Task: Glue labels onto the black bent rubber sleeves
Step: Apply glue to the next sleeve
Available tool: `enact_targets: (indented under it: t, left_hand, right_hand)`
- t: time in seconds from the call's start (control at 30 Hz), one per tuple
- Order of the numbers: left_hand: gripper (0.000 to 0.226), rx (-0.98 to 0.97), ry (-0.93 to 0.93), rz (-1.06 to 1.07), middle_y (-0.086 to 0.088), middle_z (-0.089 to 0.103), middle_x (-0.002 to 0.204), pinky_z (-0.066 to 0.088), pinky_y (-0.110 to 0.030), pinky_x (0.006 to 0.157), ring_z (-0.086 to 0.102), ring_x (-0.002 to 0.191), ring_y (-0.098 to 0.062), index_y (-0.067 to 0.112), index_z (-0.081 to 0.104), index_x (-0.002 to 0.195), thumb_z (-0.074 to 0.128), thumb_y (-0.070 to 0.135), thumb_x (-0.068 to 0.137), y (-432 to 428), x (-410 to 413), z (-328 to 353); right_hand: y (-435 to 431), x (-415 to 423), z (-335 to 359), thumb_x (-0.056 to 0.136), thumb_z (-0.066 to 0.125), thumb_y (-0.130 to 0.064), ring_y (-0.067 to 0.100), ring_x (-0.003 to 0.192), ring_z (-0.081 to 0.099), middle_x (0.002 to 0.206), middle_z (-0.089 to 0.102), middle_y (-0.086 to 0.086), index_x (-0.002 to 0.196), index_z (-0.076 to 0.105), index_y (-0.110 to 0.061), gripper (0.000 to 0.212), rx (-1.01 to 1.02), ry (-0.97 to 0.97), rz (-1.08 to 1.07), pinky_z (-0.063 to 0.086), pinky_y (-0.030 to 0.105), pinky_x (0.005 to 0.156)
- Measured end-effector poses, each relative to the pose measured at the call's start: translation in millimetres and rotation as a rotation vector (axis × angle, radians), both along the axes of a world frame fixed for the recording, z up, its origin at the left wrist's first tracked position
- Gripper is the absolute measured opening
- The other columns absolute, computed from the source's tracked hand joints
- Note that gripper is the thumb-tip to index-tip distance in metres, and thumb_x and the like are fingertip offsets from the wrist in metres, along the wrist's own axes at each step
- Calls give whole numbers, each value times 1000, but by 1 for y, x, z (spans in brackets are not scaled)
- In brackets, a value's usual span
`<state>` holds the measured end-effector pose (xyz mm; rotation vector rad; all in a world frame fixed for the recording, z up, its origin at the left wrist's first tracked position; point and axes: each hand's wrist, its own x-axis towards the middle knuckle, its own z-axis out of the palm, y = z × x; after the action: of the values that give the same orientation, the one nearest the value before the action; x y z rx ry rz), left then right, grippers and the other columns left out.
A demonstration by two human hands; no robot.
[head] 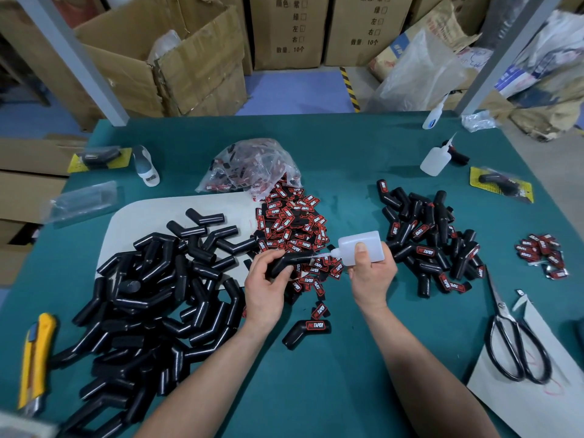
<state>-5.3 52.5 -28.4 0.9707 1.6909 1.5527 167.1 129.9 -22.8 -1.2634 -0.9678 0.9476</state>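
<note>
Sleeve (286, 262): held in curled left hand (268, 281), long axis toward 3 o'clock.
Bottle (361, 245): gripped by right hand (373, 273), nozzle (323, 255) pointing 9 o'clock at it.

Worn on the head, looking forward and down at the left hand (264, 281) and right hand (373, 273) from close above (one wide-angle view, edges bowed). Beyond the hands, takes in the green table (347, 153) and cartons (290, 33) farther off.
</note>
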Motion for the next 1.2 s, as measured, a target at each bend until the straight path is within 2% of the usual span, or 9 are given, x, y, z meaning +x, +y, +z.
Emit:
enact_targets:
  t: [0.17,0.33,0.4,0.5,0.7,0.83,0.97,1.13,1.2]
  left_hand:
    - [61,-1,18,0,23,64,117,49,-21,103,63,117,-5,58,67,105,77,0,88,0,0,-1]
    - [61,1,32,-2,26,64,116,47,-10,96,62,115,0,59,67,104,77,1,88,0,0,1]
    - [61,-3,29,-2,26,63,117,47,-12,98,62,116,0,59,67,104,77,1,89,0,0,1]
    - [59,-1,28,-2,26,63,118,48,-17,101,62,118,-3,56,68,103,76,0,89,0,0,1]
    - [61,8,17,11,26,63,118,46,-6,93,62,115,3,59,68,106,77,1,89,-1,1,2]
    - [57,-2,17,15,24,64,120,47,-6,91,62,117,1,59,68,108,78,6,89,-1,0,1]
    - [50,-4,40,30,24,64,120,45,-3,88,61,118,2,52,69,108,79,7,88,-2,1,2]
    - [46,-20,47,41,24,65,118,42,-6,97,60,116,4,45,68,107,80,6,87,-2,1,4]
    - [46,-24,47,38,24,65,117,43,-8,99,61,116,4,45,68,107,80,5,87,-2,2,5]
  right_hand:
    - [0,0,0,79,68,-47,25,59,53,67,56,12,77,56,-19,31,0,-3,-13,44,41,52]
    - [0,1,0,78,70,-47,27,63,57,68,57,6,75,64,-30,18,-21,15,2,46,44,54]
    - [0,0,0,78,70,-47,27,65,58,68,58,4,75,64,-32,16,-18,9,5,48,47,55]
    - [0,0,0,79,71,-48,24,59,56,65,57,-1,74,63,-31,19,-14,20,3,46,38,50]
    - [0,2,-2,79,70,-49,28,66,56,69,56,7,76,63,-32,18,-22,-35,2,48,53,54]
    - [0,2,-1,80,70,-49,29,64,58,69,57,8,75,63,-33,17,-20,-51,-3,48,53,52]
    - [-1,1,3,80,68,-51,35,57,56,67,56,17,73,61,-34,19,-6,-94,-23,48,53,50]
    - [-1,2,5,80,66,-49,43,57,56,65,55,13,70,58,-37,18,4,-133,-26,47,56,49]
    - [-2,1,6,80,66,-50,36,57,56,64,55,9,70,59,-38,17,12,-137,-27,47,55,49]
